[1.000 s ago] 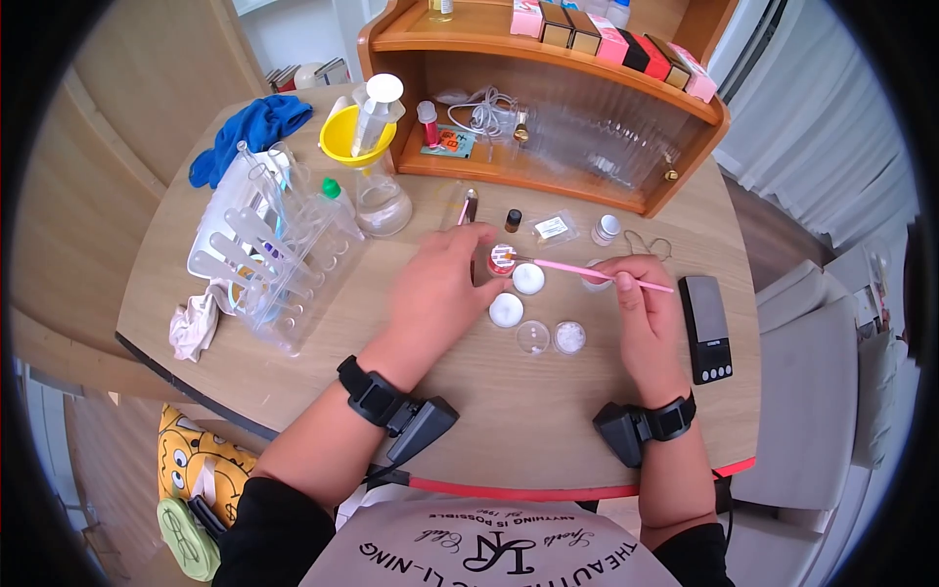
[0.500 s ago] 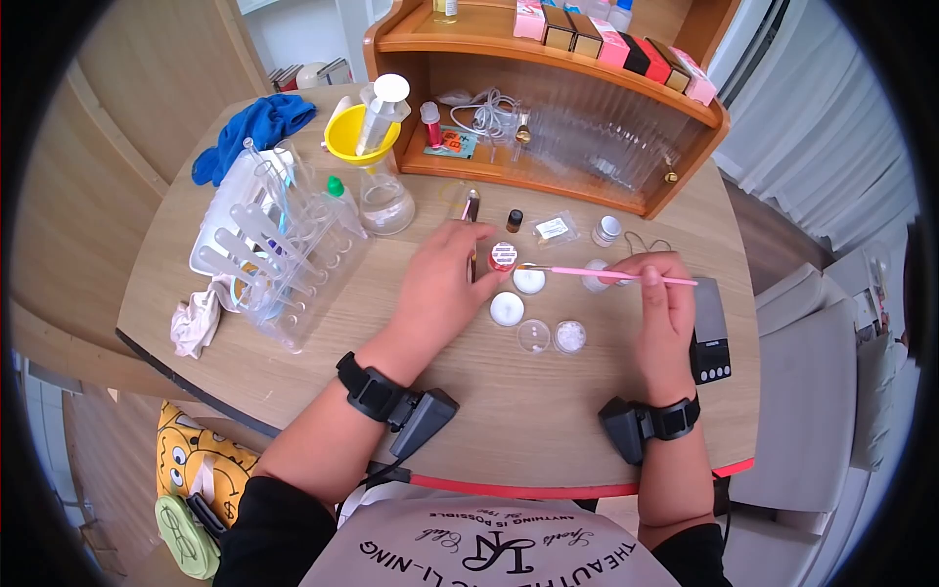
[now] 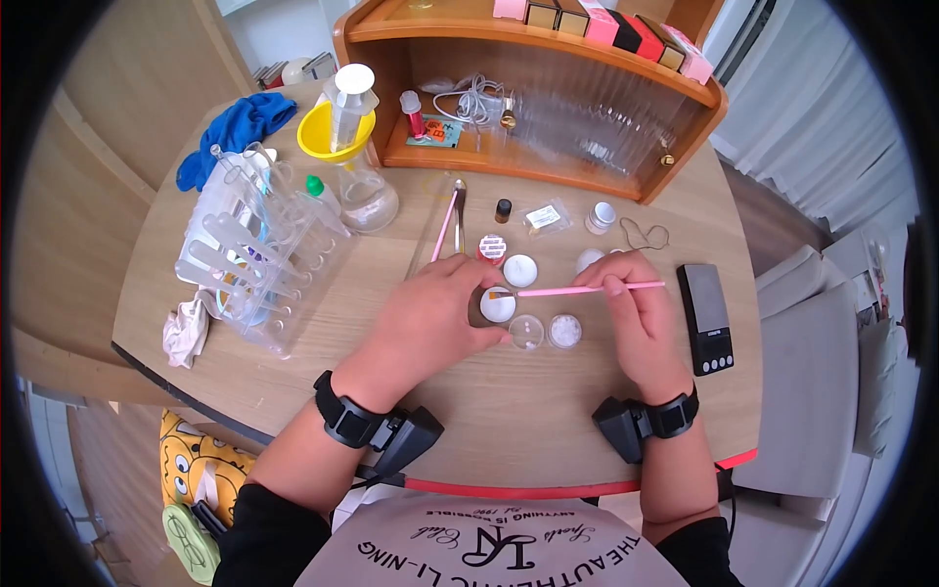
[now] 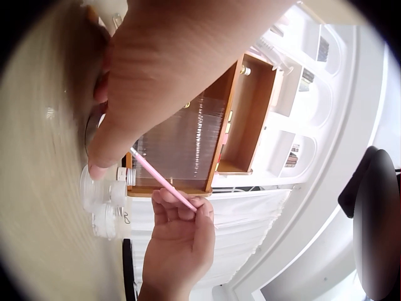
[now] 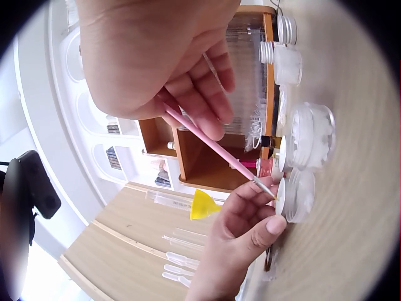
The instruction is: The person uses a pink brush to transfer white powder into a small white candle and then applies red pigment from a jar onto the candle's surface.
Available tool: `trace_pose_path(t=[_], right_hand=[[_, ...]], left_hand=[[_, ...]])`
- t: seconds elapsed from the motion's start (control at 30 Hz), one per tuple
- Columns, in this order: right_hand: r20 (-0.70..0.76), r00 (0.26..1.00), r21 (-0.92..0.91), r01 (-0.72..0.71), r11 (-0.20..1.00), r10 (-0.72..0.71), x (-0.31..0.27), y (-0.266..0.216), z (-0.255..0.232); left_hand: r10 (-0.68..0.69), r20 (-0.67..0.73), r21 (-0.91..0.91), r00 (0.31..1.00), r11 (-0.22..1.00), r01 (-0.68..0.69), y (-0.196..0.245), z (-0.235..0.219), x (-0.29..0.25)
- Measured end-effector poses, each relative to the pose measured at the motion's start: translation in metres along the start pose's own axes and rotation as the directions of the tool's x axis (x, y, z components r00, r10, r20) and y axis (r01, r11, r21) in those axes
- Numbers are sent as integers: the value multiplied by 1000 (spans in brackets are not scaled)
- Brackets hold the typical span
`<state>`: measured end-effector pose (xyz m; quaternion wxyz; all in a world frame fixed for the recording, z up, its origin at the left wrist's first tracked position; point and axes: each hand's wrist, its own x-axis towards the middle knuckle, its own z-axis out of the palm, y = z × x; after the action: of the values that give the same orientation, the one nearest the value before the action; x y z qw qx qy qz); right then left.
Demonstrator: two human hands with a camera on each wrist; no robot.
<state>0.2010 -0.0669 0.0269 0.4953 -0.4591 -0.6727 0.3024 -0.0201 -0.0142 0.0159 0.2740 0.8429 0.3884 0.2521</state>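
My right hand (image 3: 638, 315) pinches a pink-handled paintbrush (image 3: 572, 290) between thumb and fingers. The brush lies almost level, and its brown bristles overlap a small round white pot (image 3: 498, 309) in the head view. My left hand (image 3: 419, 318) holds that pot, with thumb and fingers curled at opposite sides of its rim. Close to the left thumb is a clear round dish (image 3: 527, 335). Beside it stands a clear dish of white flakes (image 3: 565, 331). A second white pot (image 3: 520, 271) and a red jar with a striped label (image 3: 492, 248) sit just behind.
Left of my hands are a clear rack of pipettes (image 3: 284, 293) and a flask (image 3: 370, 201) under a yellow funnel (image 3: 328, 137). More brushes (image 3: 446, 223) lie behind the left hand. A small dark bottle (image 3: 503, 210) stands farther back. A black scale (image 3: 705, 311) lies at right.
My left hand has moved from beside the red jar toward me, to the nearer white pot. The brush tip has left the red jar and moved over that pot. The head view has shifted slightly.
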Motion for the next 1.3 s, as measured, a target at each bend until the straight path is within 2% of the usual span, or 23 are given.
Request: trace_pose_path(t=[0.1, 0.17, 0.3, 0.37, 0.5, 0.57, 0.6, 0.67, 0.7, 0.77, 0.87, 1.0, 1.07, 1.2, 1.27, 1.3], right_hand=[[-46, 999, -33, -29, 999, 27, 1, -1, 1], [-113, 994, 50, 9, 999, -3, 2, -4, 0], [-45, 998, -25, -42, 999, 41, 0, -5, -1], [-105, 994, -21, -9, 1000, 6, 1, -4, -1], [-119, 993, 64, 23, 998, -15, 1, -6, -2], [-33, 999, -99, -15, 995, 11, 0, -6, -4], [-34, 999, -99, -15, 995, 11, 0, -6, -4], [-145, 989, -7, 25, 1000, -26, 0, -6, -5], [-145, 989, -7, 26, 1000, -27, 0, -7, -6], [-76, 997, -85, 27, 996, -33, 1, -8, -7], [-89, 994, -157, 48, 986, -63, 1, -8, -11], [-69, 992, -96, 102, 990, -109, 2, -9, -10], [7, 991, -231, 130, 964, -132, 3, -10, -11], [-79, 991, -113, 98, 989, -108, 2, -12, -10], [62, 988, -217, 152, 964, -142, 3, -14, -10], [59, 988, -217, 151, 964, -141, 2, -14, -11]], left_hand=[[-17, 16, -18, 1000, 1000, 18, -2, 3, 1], [-37, 36, -45, 999, 998, 39, -2, 3, 1], [-31, 21, -44, 999, 998, 32, -3, 4, 1], [-42, 42, -46, 998, 998, 44, -3, 3, 1], [-45, 40, -52, 998, 998, 47, -2, 4, 2], [-43, 32, -70, 999, 997, 46, -3, 4, 1], [-43, 32, -69, 999, 997, 45, -2, 4, 2], [-57, 46, -84, 997, 995, 61, -2, 3, 2], [-57, 45, -84, 997, 995, 61, -2, 3, 1], [-36, 36, -65, 999, 997, 38, -3, 3, 1], [-46, 53, -58, 998, 997, 49, -2, 2, 2], [-55, 57, -54, 997, 997, 58, -4, 2, 1], [-44, 46, -50, 998, 998, 46, -4, 2, 1], [-55, 60, -51, 997, 997, 58, -4, 1, 1], [-63, 68, -57, 996, 996, 67, -4, 1, 1], [-62, 70, -56, 996, 996, 66, -3, 1, 1]])
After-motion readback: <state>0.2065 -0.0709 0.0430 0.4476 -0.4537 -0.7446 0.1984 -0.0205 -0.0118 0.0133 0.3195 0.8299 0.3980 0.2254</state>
